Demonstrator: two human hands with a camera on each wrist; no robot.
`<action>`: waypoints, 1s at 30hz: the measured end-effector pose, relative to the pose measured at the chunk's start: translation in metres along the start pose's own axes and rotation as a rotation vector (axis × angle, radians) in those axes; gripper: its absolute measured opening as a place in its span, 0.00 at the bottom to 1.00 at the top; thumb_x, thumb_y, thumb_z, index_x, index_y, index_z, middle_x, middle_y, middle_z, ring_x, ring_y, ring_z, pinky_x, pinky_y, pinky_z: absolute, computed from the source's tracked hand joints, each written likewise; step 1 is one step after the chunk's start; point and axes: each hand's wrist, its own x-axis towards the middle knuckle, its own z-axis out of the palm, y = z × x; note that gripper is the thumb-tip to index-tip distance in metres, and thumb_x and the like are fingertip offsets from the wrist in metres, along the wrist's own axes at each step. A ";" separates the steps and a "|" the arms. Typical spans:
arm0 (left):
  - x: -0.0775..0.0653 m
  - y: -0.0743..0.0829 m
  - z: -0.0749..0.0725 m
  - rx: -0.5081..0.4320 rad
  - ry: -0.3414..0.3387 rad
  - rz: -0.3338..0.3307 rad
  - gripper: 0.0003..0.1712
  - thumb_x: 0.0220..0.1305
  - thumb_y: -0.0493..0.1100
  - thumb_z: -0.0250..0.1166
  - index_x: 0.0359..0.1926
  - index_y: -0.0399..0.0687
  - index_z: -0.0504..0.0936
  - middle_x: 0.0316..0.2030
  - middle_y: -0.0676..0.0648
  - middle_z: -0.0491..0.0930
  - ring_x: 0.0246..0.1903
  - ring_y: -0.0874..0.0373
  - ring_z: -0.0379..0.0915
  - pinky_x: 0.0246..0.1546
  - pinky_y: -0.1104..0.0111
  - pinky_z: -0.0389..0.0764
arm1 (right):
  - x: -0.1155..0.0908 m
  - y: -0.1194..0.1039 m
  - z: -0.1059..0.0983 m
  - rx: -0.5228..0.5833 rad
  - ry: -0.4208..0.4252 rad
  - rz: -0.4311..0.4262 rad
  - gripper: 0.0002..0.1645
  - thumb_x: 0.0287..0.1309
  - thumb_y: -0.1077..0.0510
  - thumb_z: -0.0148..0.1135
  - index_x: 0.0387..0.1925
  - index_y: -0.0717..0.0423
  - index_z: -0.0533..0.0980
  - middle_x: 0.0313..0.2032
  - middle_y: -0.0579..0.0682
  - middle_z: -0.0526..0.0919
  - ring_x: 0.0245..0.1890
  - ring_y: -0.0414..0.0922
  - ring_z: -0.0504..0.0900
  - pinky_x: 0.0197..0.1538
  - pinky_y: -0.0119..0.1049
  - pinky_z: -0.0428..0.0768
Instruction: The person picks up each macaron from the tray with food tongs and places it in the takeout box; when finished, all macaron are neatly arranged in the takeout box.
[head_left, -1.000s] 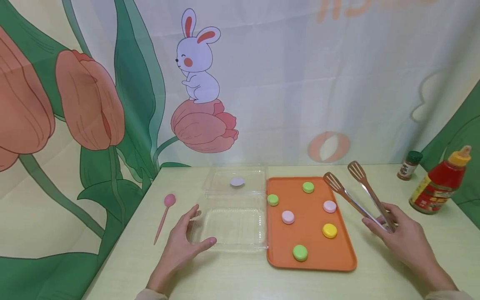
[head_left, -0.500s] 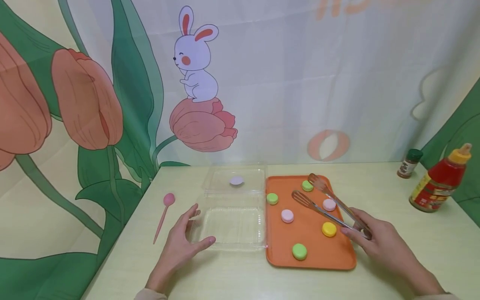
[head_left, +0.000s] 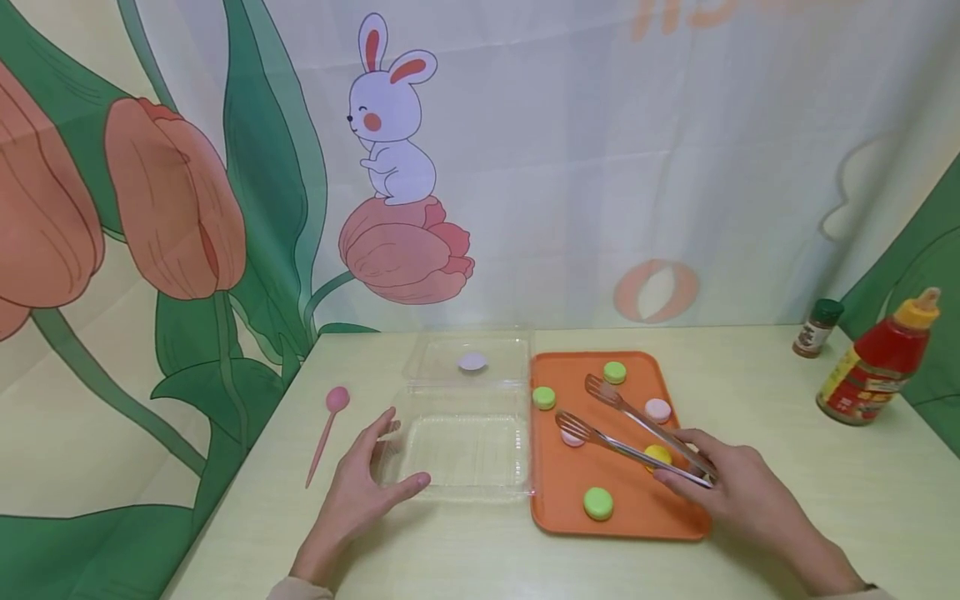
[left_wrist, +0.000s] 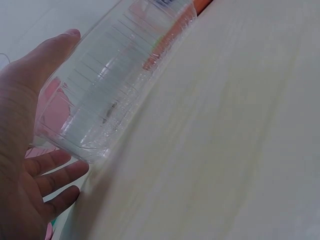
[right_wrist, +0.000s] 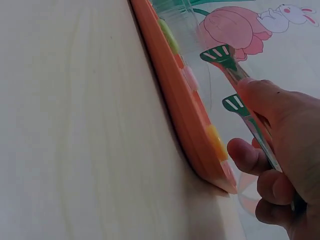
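Observation:
My right hand (head_left: 750, 496) grips metal tongs (head_left: 651, 426), whose two slotted heads stand apart over the orange tray (head_left: 652, 521). The lower head partly covers a pink macaron (head_left: 572, 440); whether they touch I cannot tell. A yellow macaron (head_left: 656, 454) is partly hidden behind the tongs. Green macarons (head_left: 598, 503) and another pink macaron (head_left: 657, 410) also sit on the tray. With thumb and fingers spread, my left hand (head_left: 360, 483) rests at the left front corner of a clear plastic container (left_wrist: 100, 85), lid folded back.
A pink spoon (head_left: 330, 429) lies left of the container. A white oval (head_left: 472, 362) shows on the clear lid (head_left: 431, 367). At the right stand a red sauce bottle (head_left: 873, 371) and a small green-capped jar (head_left: 816, 330). A printed curtain (head_left: 540, 167) hangs behind the table.
My right hand has carried the tongs leftward from beyond the tray's right edge to over its macarons. My left hand stays in place beside the container.

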 end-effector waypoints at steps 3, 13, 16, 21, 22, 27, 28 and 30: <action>0.000 -0.001 0.000 0.000 -0.003 -0.004 0.66 0.56 0.60 0.88 0.88 0.59 0.60 0.78 0.45 0.74 0.76 0.42 0.72 0.79 0.43 0.71 | 0.000 -0.004 0.000 -0.034 -0.053 0.043 0.40 0.66 0.34 0.78 0.66 0.56 0.82 0.21 0.41 0.70 0.23 0.40 0.69 0.27 0.32 0.65; 0.001 0.000 -0.001 0.005 -0.001 0.013 0.66 0.56 0.59 0.88 0.88 0.58 0.60 0.78 0.45 0.75 0.75 0.44 0.74 0.79 0.44 0.71 | 0.001 -0.007 0.001 -0.108 -0.103 0.030 0.33 0.65 0.34 0.78 0.57 0.52 0.85 0.22 0.41 0.71 0.25 0.41 0.68 0.28 0.34 0.63; 0.002 0.000 -0.001 0.008 -0.003 0.011 0.66 0.56 0.59 0.88 0.88 0.59 0.60 0.78 0.45 0.74 0.75 0.44 0.74 0.79 0.44 0.71 | 0.002 -0.008 0.001 -0.124 -0.111 0.033 0.31 0.65 0.33 0.78 0.55 0.51 0.86 0.23 0.41 0.71 0.25 0.41 0.69 0.29 0.34 0.63; 0.002 0.000 -0.001 0.007 -0.010 0.013 0.67 0.56 0.59 0.88 0.89 0.59 0.59 0.78 0.45 0.74 0.75 0.43 0.74 0.79 0.44 0.70 | 0.004 -0.011 0.000 -0.139 -0.144 0.055 0.33 0.66 0.32 0.77 0.56 0.53 0.87 0.24 0.41 0.71 0.27 0.42 0.70 0.30 0.36 0.64; 0.001 0.000 -0.001 0.005 -0.011 0.014 0.67 0.55 0.59 0.89 0.89 0.58 0.59 0.78 0.44 0.74 0.75 0.43 0.74 0.79 0.44 0.70 | 0.004 -0.011 0.000 -0.144 -0.148 0.053 0.33 0.66 0.32 0.77 0.56 0.53 0.88 0.24 0.41 0.71 0.27 0.42 0.70 0.31 0.36 0.64; -0.001 -0.001 -0.002 -0.018 -0.020 0.018 0.69 0.54 0.57 0.90 0.89 0.58 0.59 0.78 0.44 0.74 0.74 0.44 0.75 0.79 0.44 0.70 | 0.005 -0.014 0.001 -0.160 -0.155 0.043 0.26 0.67 0.33 0.77 0.49 0.50 0.88 0.24 0.41 0.71 0.26 0.42 0.70 0.31 0.37 0.65; -0.001 -0.001 -0.002 -0.020 -0.022 0.016 0.69 0.54 0.57 0.90 0.89 0.59 0.59 0.79 0.44 0.74 0.74 0.44 0.75 0.79 0.44 0.70 | 0.005 -0.014 0.001 -0.157 -0.156 0.043 0.25 0.67 0.34 0.77 0.48 0.49 0.88 0.24 0.41 0.71 0.26 0.42 0.69 0.31 0.36 0.65; -0.002 -0.002 -0.002 -0.024 -0.026 0.018 0.69 0.54 0.57 0.90 0.89 0.58 0.59 0.79 0.44 0.73 0.74 0.45 0.75 0.79 0.44 0.70 | 0.005 -0.014 0.002 -0.151 -0.156 0.045 0.23 0.68 0.34 0.77 0.46 0.48 0.87 0.23 0.41 0.70 0.25 0.42 0.69 0.30 0.36 0.64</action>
